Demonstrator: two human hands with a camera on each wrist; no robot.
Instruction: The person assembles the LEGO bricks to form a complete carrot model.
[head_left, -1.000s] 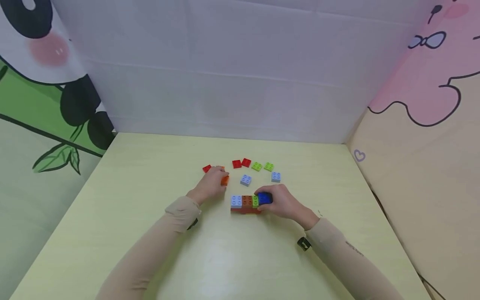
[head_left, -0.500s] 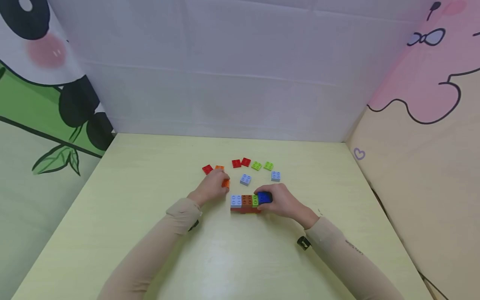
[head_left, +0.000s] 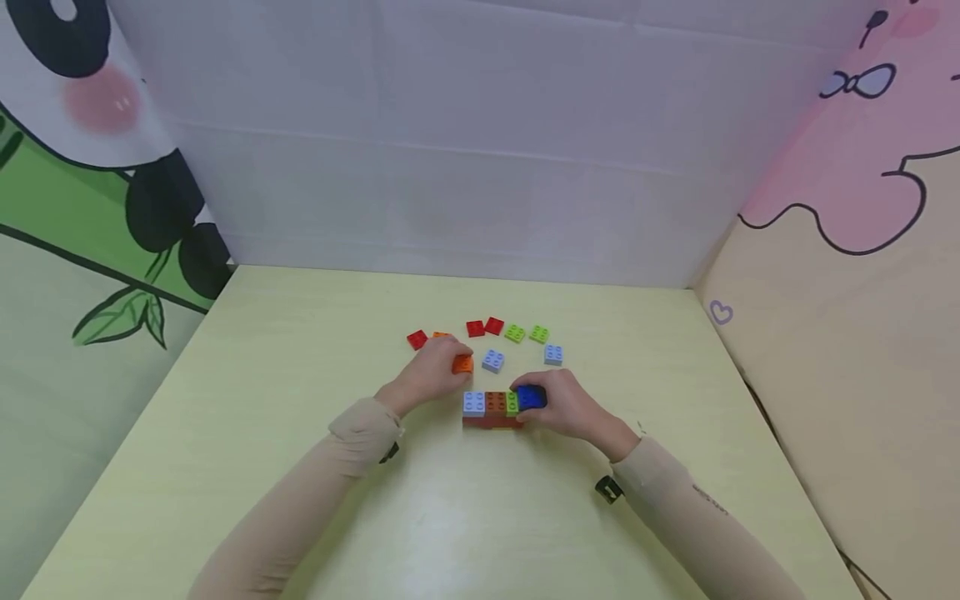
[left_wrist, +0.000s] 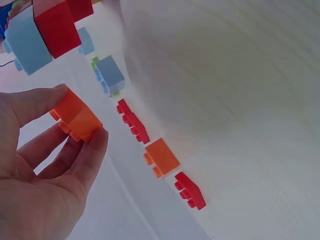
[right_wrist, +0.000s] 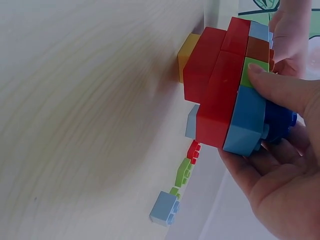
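My left hand [head_left: 429, 372] pinches an orange brick [left_wrist: 76, 117] between thumb and fingers, above the table and just left of the built block. My right hand [head_left: 567, 406] grips the right end of that block of joined toy bricks [right_wrist: 217, 90]. Red bricks form its lower layers, with a yellow brick [right_wrist: 187, 56] at the bottom. Light blue, brown and green bricks line its upper row. On top at the right end sits a dark blue brick [head_left: 532, 397], partly covered by the right fingers. The right thumb lies by the green brick [right_wrist: 248, 73].
Behind the hands lie loose bricks: red ones [head_left: 476, 328], green ones [head_left: 514, 333] and light blue ones [head_left: 492, 361]. Another orange brick [left_wrist: 162, 156] and a red brick [head_left: 417, 339] are partly beside the left hand. A white cloth wall [head_left: 450, 208] closes the table's far edge.
My left hand has moved a little to the right, bringing the orange brick closer to the built block. My right hand stays in place on the block.
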